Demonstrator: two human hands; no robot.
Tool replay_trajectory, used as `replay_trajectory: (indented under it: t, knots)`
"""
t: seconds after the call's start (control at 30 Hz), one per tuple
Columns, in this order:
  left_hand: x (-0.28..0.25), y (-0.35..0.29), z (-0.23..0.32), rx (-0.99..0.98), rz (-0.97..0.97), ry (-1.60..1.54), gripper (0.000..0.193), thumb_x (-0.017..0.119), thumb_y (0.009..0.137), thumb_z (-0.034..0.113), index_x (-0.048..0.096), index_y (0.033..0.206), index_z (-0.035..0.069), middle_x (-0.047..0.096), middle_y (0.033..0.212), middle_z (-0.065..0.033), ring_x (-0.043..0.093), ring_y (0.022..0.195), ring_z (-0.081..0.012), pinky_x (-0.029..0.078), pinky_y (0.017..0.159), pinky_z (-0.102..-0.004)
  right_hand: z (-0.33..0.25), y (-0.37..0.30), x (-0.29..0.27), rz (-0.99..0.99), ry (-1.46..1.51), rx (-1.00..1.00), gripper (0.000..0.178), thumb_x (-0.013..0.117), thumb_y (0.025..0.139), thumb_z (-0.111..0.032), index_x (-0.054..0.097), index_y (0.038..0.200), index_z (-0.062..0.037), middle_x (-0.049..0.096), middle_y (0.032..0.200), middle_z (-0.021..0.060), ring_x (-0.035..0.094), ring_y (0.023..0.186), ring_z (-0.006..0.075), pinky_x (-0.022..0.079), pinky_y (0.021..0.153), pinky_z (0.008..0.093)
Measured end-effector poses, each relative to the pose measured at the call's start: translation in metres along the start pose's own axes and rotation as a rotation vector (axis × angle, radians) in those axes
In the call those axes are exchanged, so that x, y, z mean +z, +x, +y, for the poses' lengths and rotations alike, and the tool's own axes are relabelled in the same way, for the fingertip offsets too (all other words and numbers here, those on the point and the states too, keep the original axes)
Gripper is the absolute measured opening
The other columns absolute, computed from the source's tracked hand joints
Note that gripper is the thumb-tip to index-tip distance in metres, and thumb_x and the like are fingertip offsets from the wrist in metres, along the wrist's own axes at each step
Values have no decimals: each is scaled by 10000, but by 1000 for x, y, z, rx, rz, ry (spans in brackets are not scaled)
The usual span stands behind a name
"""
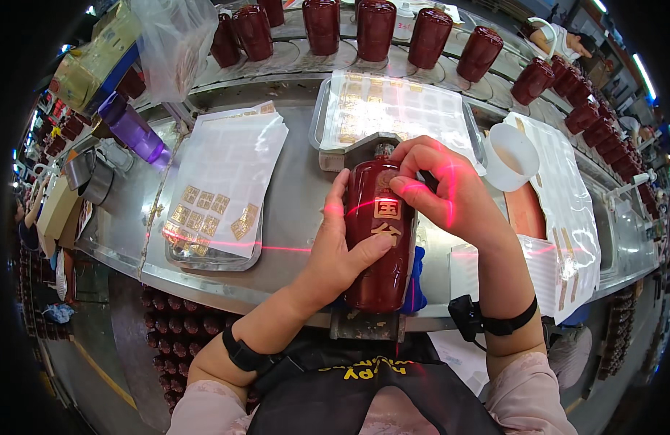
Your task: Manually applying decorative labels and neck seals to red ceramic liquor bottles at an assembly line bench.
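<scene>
While a red laser line crosses the worktop (291, 188), the left hand (342, 250) clamps its grip on the dark red bottle (378, 254), thumb pressed on a gold label (386, 230) on its front. The bottle lies in a metal cradle (367, 326) between both grips. Left of that grip, a tray (211, 254) carries a sheet with gold labels. The right hand (444, 192) closes over the bottle's top, fingertips (400, 185) on a second label. Right of it stands a white cup (512, 156).

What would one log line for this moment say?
left hand: steadies dark red bottle | right hand: fingers press gold label | bottle: lying in jig, red laser line across
</scene>
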State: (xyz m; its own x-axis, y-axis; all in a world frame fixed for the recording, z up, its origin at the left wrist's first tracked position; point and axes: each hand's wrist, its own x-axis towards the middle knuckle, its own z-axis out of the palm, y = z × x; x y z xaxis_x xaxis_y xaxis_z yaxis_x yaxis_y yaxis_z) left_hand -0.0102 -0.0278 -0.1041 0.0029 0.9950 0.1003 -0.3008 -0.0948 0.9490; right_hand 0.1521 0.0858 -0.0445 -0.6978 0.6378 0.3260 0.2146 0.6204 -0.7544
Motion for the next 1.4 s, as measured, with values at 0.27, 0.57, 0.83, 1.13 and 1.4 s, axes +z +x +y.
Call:
replay_trajectory:
  t: [0.27,0.57,0.83,1.13,1.4]
  knots:
    - [-1,0,-1,1,-9,24,979,691,872,250,-10,1501,-16,338,1428,-171,408,1285,-224,339,1080,-363,1,1,2,11,-32,0,178,676,846,-119,539,798,-17,589,1037,117,567,924,199,454,809,306]
    - [-2,0,-1,14,-19,-156,845,598,949,244,17,1504,-19,329,1448,-162,407,1288,-210,347,1073,-345,0,2,3,27,-44,-21,186,678,846,-124,540,786,-15,597,1017,113,569,899,197,457,779,306]
    - [-5,1,-5,29,-22,-32,805,562,972,243,21,1502,-28,338,1442,-171,409,1283,-203,359,1061,-333,2,2,3,31,-46,-15,194,679,851,-132,541,780,-15,600,1013,113,573,878,187,460,762,296]
    - [-2,1,-1,65,13,47,813,569,963,261,34,1509,-16,401,1407,-170,463,1239,-205,384,1041,-336,3,2,5,53,-22,-38,176,689,837,-107,541,789,-24,601,1021,113,569,911,192,458,797,298]
    - [1,-1,-2,58,22,45,808,564,956,232,30,1509,-16,421,1390,-170,471,1232,-206,388,1036,-336,7,-3,11,270,32,-21,83,635,836,-59,591,897,-23,611,944,131,589,912,294,479,807,367]
